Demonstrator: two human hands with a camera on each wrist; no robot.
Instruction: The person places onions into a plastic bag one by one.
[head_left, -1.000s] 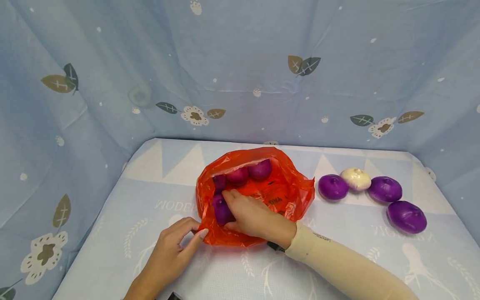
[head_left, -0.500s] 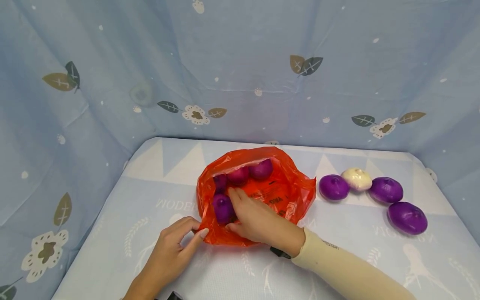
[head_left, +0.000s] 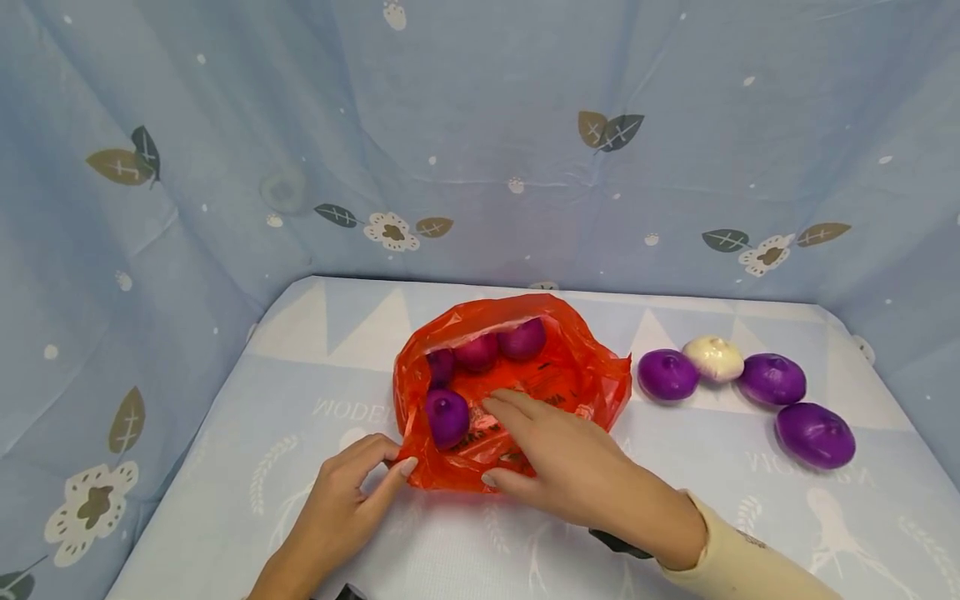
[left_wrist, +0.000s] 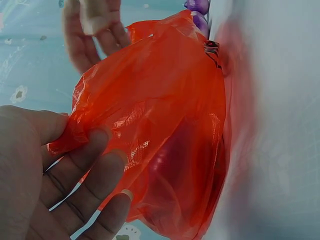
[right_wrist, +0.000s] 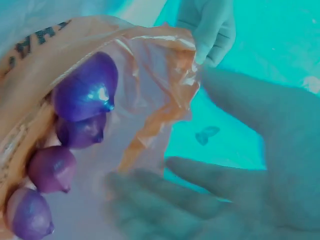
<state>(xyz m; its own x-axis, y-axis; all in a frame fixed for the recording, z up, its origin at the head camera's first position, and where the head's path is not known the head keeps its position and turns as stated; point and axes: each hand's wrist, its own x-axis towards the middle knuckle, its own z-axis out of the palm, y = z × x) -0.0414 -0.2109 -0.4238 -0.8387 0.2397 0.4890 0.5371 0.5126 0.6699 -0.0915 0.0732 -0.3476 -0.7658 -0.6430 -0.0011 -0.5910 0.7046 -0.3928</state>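
Note:
An open red plastic bag lies in the middle of the table, its mouth facing up and toward me. Inside it, along the left and back, sit several purple onions; the nearest onion rests upright at the left. My left hand pinches the bag's near left rim between thumb and fingers, which the left wrist view shows closely. Over the bag's near right rim hovers my right hand, fingers extended and apart from the thumb, holding nothing. In the right wrist view the onions line the bag's wall.
To the right of the bag stands a loose row: a purple onion, a white onion and two more purple onions. A blue patterned curtain hangs behind the pale table.
My right hand has let go of the near-left onion inside the bag and drawn back to the right and toward me. The left hand keeps its pinch on the rim.

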